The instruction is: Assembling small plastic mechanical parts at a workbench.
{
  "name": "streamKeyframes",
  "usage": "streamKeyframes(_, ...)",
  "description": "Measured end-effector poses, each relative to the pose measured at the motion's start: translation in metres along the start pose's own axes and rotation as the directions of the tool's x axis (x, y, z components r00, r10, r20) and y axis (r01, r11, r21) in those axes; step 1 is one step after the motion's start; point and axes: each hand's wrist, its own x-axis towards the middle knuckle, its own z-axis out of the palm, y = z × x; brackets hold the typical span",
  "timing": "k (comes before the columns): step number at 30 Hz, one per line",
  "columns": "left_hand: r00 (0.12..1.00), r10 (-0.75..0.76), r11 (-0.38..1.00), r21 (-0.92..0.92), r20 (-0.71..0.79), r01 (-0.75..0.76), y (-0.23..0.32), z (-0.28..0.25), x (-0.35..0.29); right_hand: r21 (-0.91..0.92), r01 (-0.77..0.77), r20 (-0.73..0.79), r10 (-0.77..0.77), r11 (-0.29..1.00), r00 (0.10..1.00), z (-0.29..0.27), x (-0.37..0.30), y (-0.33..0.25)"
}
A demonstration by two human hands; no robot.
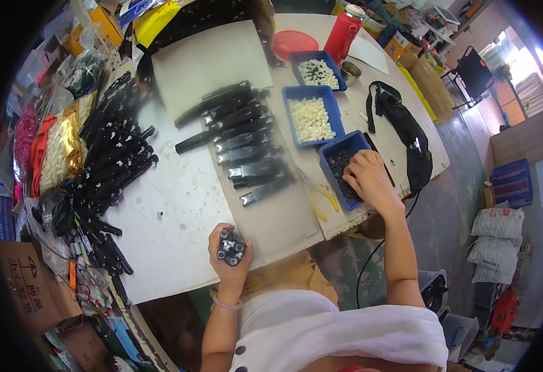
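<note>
My left hand (227, 270) is at the near edge of the table, closed around a black plastic part (230, 248) with several round ring-like ends facing up and white bits between them. Over on the right, my right hand (372, 178) reaches into a blue bin (353, 205) of small black pieces (340, 162). Its fingers are bent down among the pieces, and whatever they pinch is hidden. A row of long black plastic parts (246, 141) lies on the board between the hands, toward the far side.
A big heap of black parts (107, 152) covers the table's left side. Two blue bins of small white pieces (310, 119) stand beyond my right hand. Yellow-handled pliers (326, 199), a black pouch (411, 146), a red bottle (345, 32) and a red plastic basket (295, 42) are nearby.
</note>
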Motion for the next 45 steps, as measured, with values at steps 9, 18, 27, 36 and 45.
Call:
streamKeyframes(9, 0.999, 0.023, 0.999, 0.033, 0.025, -0.024, 0.002, -0.006, 0.000, -0.019, -0.004, -0.236, -0.001, 1.000, 0.972, 0.004, 0.000, -0.007)
streamKeyframes(18, 0.997, 0.052, 0.997, 0.055, 0.051, -0.055, -0.009, -0.003, -0.006, 0.394, 0.528, -0.178, -0.501, 0.753, 0.847, -0.016, 0.025, -0.141)
streamKeyframes(27, 0.993, -0.008, 1.000, -0.024, 0.119, 0.011, 0.004, -0.008, 0.001, 0.087, 0.752, 0.024, -0.756, 0.653, 0.654, -0.008, 0.039, -0.181)
streamKeyframes(36, 0.995, 0.022, 0.999, -0.039, 0.102, -0.018, 0.004, -0.009, 0.000, -0.042, 0.696, -0.177, -0.691, 0.717, 0.701, 0.014, 0.015, -0.175)
streamKeyframes(45, 0.993, 0.090, 0.996, -0.025, 0.074, -0.089, 0.002, -0.005, 0.002, 0.345, 0.542, -0.190, -0.509, 0.766, 0.840, 0.008, 0.011, -0.159)
